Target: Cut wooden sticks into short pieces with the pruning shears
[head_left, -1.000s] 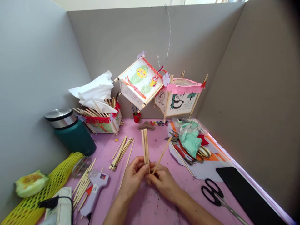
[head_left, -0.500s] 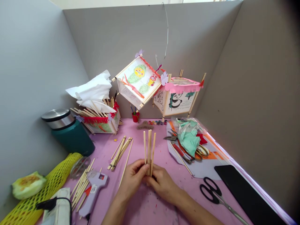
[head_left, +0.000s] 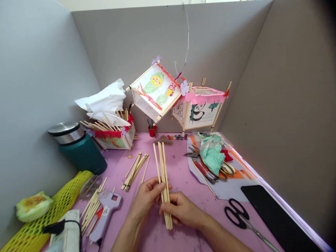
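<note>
Several thin wooden sticks (head_left: 162, 161) stand together between my two hands, leaning to the left and fanned apart at their upper ends. My left hand (head_left: 150, 194) pinches them around the middle with the thumb in front. Lower down, my right hand (head_left: 177, 208) grips the same sticks between thumb and fingers. Their bottom ends poke out below my hands. Left of them on the purple table (head_left: 157, 241) lie stick bundles (head_left: 133, 171) tied with black bands, and a single loose stick (head_left: 145, 169) partly behind my left hand.
At left are a glue gun (head_left: 106, 215), loose sticks (head_left: 90, 210), a power strip (head_left: 65, 231), yellow foam netting (head_left: 63, 196) and a teal bottle (head_left: 81, 154). Scissors (head_left: 243, 218), pliers (head_left: 202, 169) and a black phone-like slab (head_left: 273, 213) lie right. Paper lanterns (head_left: 157, 89) hang behind.
The sticks have tilted left and been raised, so their lower ends now show. My right hand has slid down them, and my hands are slightly farther apart.
</note>
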`<action>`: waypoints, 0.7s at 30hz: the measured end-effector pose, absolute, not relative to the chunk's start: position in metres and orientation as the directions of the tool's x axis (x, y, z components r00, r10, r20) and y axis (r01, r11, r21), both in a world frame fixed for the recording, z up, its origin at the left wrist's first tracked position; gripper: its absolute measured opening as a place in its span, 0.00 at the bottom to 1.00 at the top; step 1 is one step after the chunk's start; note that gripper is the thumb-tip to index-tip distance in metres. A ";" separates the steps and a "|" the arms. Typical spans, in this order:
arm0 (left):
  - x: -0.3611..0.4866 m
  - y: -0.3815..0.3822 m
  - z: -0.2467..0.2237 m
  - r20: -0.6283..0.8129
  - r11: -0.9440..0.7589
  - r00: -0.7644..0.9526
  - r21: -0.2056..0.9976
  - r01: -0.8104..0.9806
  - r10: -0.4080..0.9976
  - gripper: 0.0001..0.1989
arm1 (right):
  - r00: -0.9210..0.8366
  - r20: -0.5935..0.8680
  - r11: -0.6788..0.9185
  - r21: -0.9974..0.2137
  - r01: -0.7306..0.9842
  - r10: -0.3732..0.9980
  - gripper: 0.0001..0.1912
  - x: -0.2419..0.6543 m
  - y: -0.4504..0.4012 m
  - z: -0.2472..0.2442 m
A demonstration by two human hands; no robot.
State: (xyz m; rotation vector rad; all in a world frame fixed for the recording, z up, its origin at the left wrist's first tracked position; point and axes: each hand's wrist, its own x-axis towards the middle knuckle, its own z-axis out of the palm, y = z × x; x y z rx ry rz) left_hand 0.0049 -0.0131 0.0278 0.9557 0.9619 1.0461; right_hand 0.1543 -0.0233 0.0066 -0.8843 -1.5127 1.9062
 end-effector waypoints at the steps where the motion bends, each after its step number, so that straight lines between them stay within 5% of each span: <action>1: 0.005 -0.013 0.028 -0.177 0.231 0.212 0.936 -0.265 0.961 0.14 | -0.634 -0.167 -0.237 -0.971 -0.027 0.755 0.10 0.154 -0.023 0.007; 10: 0.008 -0.014 0.030 -0.196 0.266 0.244 0.916 -0.301 0.950 0.21 | -0.630 -0.197 -0.251 -0.968 0.003 0.751 0.07 0.151 -0.025 0.006; 15: 0.007 -0.010 0.025 -0.236 0.264 0.147 0.938 -0.223 0.961 0.24 | -0.528 -0.107 -0.030 -0.988 0.152 0.843 0.03 0.146 -0.031 0.008; 18: 0.006 -0.009 0.022 -0.183 0.186 0.058 0.981 -0.048 0.981 0.18 | -0.409 0.074 0.242 -0.895 0.376 0.909 0.07 0.146 -0.033 0.009; 21: 0.004 -0.008 0.019 -0.051 0.062 -0.042 0.940 0.335 0.998 0.11 | -0.347 0.199 0.370 -0.751 0.548 0.917 0.14 0.150 -0.031 0.007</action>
